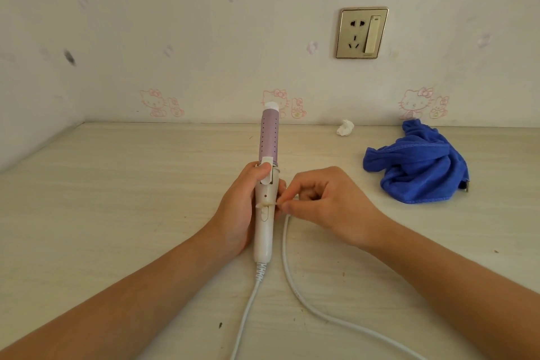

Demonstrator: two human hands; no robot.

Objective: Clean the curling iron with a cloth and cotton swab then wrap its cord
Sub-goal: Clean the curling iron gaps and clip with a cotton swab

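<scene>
the curling iron (264, 238) is above the middle of the table (117, 184), barrel pointing away toward the wall (204, 38), white tip at the far end.

left hand (235, 210): fingers curled round the white handle from the left side; thumb pressed on the white clamp lever at the base of the purple barrel.

right hand (330, 204): fingers curled inward; thumb and forefinger pinch one end of the cotton swab (267, 204). the swab lies across the handle, its far tip touching the handle just above the slide switch.

the cord (248, 307) exits the handle base through a ribbed sleeve and runs to the lower edge of the view. a second run of the cord rises from the lower right and ends just beneath the right hand; contact with that hand cannot be determined.

the blue cloth (418, 166) lies bunched on the table to the right, well apart from both hands. a crumpled white tissue (345, 127) lies near the wall. a wall socket (361, 33) is mounted above it.
</scene>
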